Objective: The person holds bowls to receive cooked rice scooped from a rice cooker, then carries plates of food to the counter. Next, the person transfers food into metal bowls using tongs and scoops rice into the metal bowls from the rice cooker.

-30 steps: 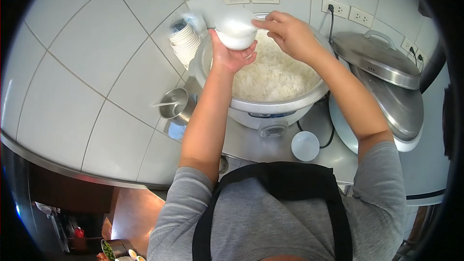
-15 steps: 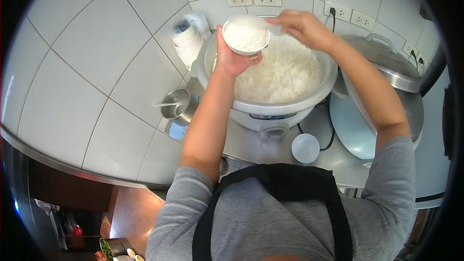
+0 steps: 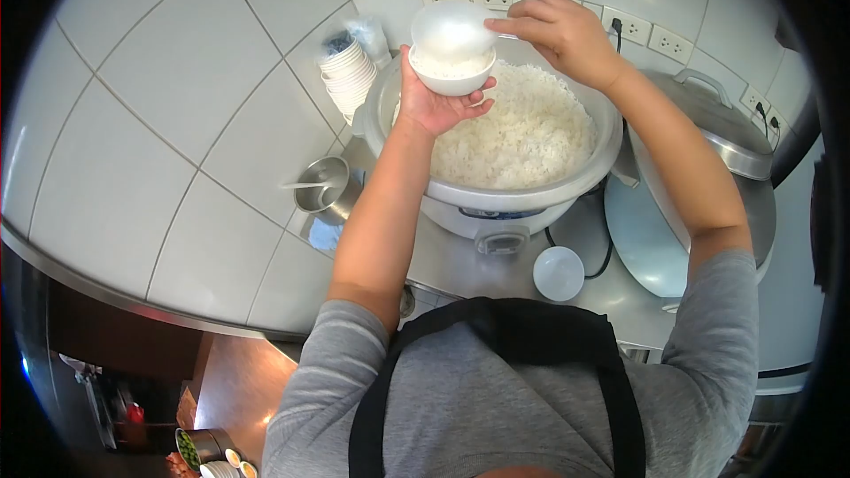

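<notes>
In the head view, a small white bowl [image 3: 453, 85] of rice rests in the palm of my left hand [image 3: 434, 109], its fingers curled under the base. My right hand [image 3: 567, 40] pinches the thin handle of a white rice paddle [image 3: 450, 28]. The paddle's broad head sits over the bowl, touching or nearly touching the rice, and covers part of it. Below both hands is a large white rice cooker [image 3: 496, 219], open and full of cooked rice [image 3: 518, 137].
At the left lean stacked white bowls [image 3: 348, 75], with a metal pot [image 3: 326, 199] holding a utensil nearer. Another white bowl [image 3: 559, 273] sits on the steel counter [image 3: 460, 267]. A large metal lid [image 3: 704, 111] and black cord [image 3: 607, 252] are at the right.
The rice paddle's blurred head has come into plain view, raised and tilted above the bowl. My right hand has moved slightly up; the left still holds the bowl.
</notes>
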Tool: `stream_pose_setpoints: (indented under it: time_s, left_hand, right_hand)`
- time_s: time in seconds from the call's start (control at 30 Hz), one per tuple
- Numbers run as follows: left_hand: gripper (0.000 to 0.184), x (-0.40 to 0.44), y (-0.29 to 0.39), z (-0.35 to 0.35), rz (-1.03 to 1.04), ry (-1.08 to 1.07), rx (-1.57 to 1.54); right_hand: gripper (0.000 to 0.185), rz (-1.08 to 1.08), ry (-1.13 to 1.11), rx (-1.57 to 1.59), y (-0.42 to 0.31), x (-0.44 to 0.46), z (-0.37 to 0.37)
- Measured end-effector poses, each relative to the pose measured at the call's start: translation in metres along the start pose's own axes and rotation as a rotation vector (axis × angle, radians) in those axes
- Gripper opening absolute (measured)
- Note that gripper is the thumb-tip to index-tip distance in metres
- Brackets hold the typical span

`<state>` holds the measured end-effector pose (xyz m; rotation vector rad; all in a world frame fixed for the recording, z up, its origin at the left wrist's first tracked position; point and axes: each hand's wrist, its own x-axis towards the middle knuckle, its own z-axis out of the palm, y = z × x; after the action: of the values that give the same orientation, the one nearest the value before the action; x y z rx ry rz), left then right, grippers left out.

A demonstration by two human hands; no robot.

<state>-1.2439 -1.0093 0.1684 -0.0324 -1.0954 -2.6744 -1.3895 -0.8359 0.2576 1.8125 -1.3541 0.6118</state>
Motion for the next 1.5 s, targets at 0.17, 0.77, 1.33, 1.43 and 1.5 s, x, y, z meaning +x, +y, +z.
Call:
stream_pose_setpoints:
  time_s: [0.17, 0.77, 1.33, 1.43, 1.5]
  left_hand:
    - [0.098, 0.001, 0.002, 0.002, 0.066, 0.014, 0.037]
    - [0.093, 0.002, 0.003, -0.003, 0.111, -0.013, 0.053]
    - [0.094, -0.185, -0.016, -0.017, 0.776, 0.161, 0.102]
    - [0.088, -0.296, -0.057, -0.039, 0.845, 0.537, 0.054]
    - [0.075, -0.368, -0.098, -0.059, 0.920, 0.758, -0.063]
  right_hand:
    - [0.033, 0.332, -0.110, 0.546, -0.010, 0.001, -0.012]
    - [0.032, 0.235, -0.050, 0.487, -0.011, -0.007, 0.008]
    - [0.037, 0.419, 0.395, 0.559, 0.067, 0.047, -0.042]
    - [0.031, 0.514, 0.513, 0.696, 0.050, 0.054, -0.063]
    - [0.032, 0.503, 0.491, 0.673, 0.055, 0.058, -0.062]
